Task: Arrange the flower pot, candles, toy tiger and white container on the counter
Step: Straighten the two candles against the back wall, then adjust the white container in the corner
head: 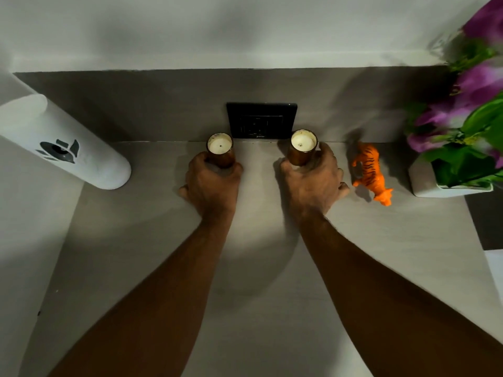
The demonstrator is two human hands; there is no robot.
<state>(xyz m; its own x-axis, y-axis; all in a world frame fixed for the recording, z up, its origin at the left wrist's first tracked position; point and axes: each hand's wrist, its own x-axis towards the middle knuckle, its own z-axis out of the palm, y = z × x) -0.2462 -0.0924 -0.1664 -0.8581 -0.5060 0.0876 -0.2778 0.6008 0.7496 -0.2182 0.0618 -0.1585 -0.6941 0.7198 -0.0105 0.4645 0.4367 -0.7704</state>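
Two candles in amber glass jars stand at the back of the grey counter (258, 268). My left hand (211, 183) is wrapped around the left candle (220, 148), and my right hand (313, 180) grips the right candle (303, 145). An orange toy tiger (371, 172) stands just right of my right hand, head toward me. Further right is a white flower pot (424, 180) with purple flowers and green leaves. A tall white container (62, 142) with a dark flower print stands at the far left.
A black wall socket (261, 121) sits on the grey backsplash between the two candles. A white wall borders the counter on the left. The counter's right edge drops off behind the pot, with a white object (495, 265) beyond it.
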